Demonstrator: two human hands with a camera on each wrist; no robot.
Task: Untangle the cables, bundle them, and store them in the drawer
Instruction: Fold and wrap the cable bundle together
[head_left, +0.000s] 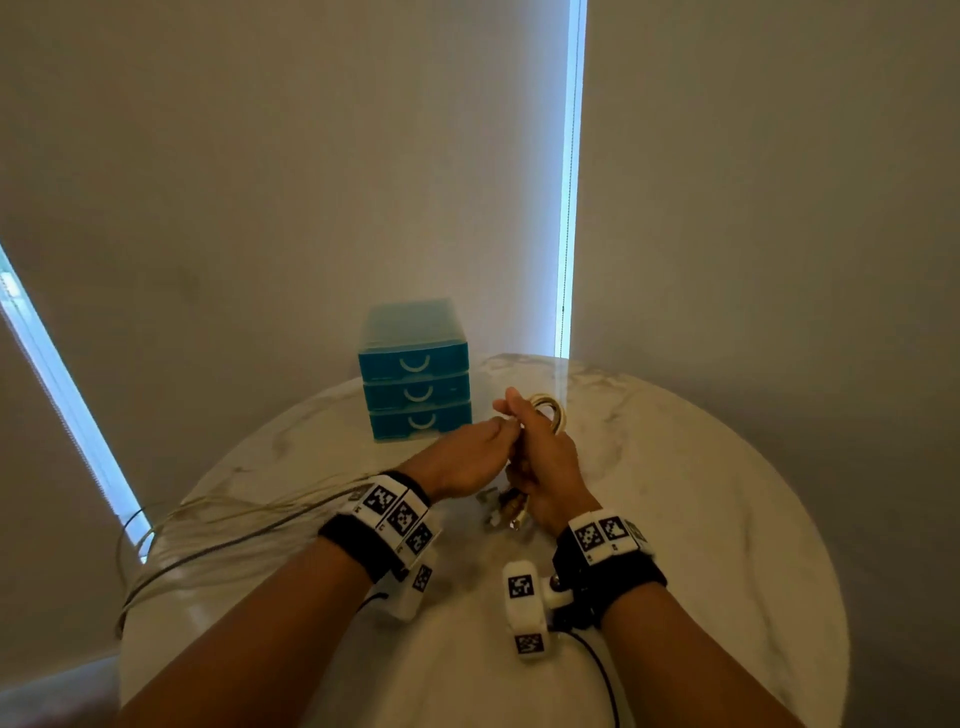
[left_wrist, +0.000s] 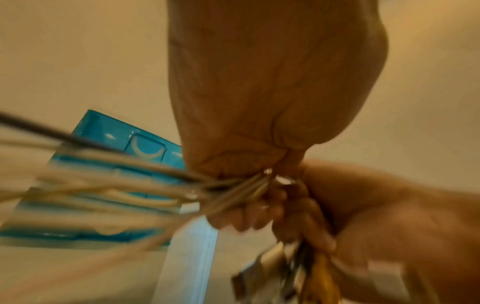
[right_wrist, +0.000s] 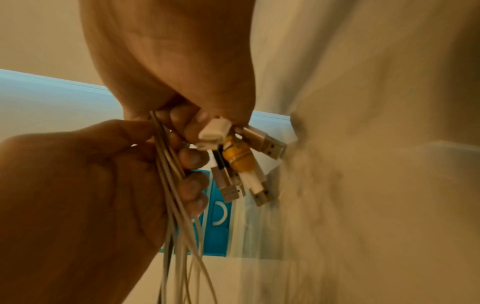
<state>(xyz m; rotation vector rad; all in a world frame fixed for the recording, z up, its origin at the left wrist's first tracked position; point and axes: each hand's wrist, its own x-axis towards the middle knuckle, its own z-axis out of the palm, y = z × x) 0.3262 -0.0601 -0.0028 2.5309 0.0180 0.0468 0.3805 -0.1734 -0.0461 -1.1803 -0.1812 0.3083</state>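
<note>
At the table's left edge (head_left: 208, 525) the loose cables (head_left: 218, 519) trail off and run rightward, long axis roughly level, into the left hand (head_left: 467, 457), which pinches them just beside the right hand (head_left: 540, 452). Right hand grips the coiled turns with connectors (right_wrist: 233, 160) dangling below; the closed blue drawer unit (head_left: 415, 374) stands just beyond the left hand, unobstructed.

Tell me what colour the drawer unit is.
Turquoise blue with white crescent handles, clearest in the head view.
</note>
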